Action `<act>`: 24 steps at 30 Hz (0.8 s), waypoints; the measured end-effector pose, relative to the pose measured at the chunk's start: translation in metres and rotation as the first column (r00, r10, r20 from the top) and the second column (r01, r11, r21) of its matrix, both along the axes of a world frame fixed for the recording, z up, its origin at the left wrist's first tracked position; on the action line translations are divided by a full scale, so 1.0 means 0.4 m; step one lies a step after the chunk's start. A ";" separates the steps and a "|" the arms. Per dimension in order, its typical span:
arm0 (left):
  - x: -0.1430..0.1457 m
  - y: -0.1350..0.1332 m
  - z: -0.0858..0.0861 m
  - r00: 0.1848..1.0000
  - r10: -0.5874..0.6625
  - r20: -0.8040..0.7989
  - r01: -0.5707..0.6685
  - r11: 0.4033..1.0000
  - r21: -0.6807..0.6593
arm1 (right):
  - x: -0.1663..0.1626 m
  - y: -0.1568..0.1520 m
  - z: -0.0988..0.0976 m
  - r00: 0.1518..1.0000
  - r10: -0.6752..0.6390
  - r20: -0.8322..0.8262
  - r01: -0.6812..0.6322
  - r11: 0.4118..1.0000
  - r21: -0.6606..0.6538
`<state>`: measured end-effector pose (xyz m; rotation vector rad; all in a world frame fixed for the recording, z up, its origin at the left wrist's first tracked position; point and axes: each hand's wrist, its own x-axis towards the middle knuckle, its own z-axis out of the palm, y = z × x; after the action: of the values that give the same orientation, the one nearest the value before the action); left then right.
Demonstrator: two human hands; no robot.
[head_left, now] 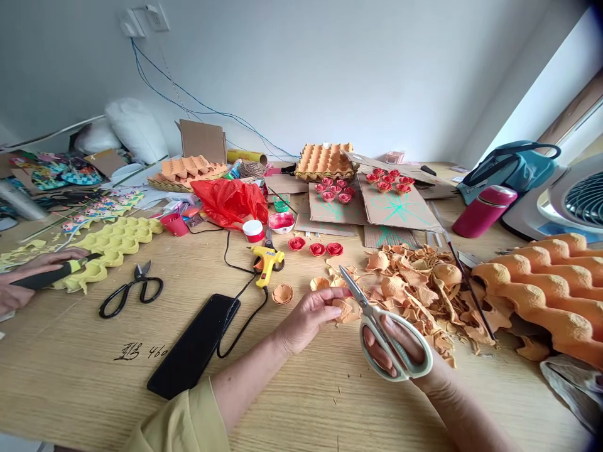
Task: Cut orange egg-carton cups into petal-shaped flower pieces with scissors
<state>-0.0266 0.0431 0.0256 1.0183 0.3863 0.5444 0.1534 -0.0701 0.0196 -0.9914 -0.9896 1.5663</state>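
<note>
My left hand [308, 317] pinches a small orange piece of egg carton [345, 310] just above the wooden table [301, 389]. My right hand [400, 351] grips the white-handled scissors [384, 333], fingers through the loops. Their blades point up and left and touch the piece. A heap of orange carton scraps [419, 292] lies just behind both hands. One cut orange cup [282, 293] rests to the left of my left hand.
An orange egg tray [541, 295] lies at the right. A yellow glue gun [267, 260], black phone [195, 345] and black scissors [132, 292] lie left of centre. Another person's hand [28, 276] holds a black tool over a yellow tray [115, 242]. Red paper roses [316, 248] sit behind.
</note>
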 end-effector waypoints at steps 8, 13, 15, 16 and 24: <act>0.012 -0.002 -0.006 0.987 0.132 -0.086 -0.132 0.991 0.008 | 0.003 0.014 0.016 0.887 -0.196 0.419 0.153 0.979 0.135; 0.015 0.002 -0.014 0.965 0.252 -0.072 -0.246 0.966 0.082 | -0.001 0.005 0.022 0.501 -0.316 0.806 0.031 0.937 0.348; 0.013 0.003 -0.013 0.956 0.288 -0.061 -0.276 0.948 0.159 | -0.001 0.003 0.020 0.384 -0.347 0.856 -0.040 0.920 0.391; 0.012 0.003 -0.011 0.950 0.308 -0.053 -0.292 0.935 0.201 | 0.000 0.003 0.019 0.340 -0.364 0.867 -0.069 0.910 0.410; 0.016 0.005 -0.010 0.918 0.398 -0.005 -0.387 0.896 0.219 | 0.006 0.009 0.021 0.055 -0.524 0.850 -0.191 0.830 0.524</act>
<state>-0.0202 0.0450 0.0216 1.1698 0.5938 0.9431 0.1559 -0.0665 0.0281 -1.7264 -1.9981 -0.0230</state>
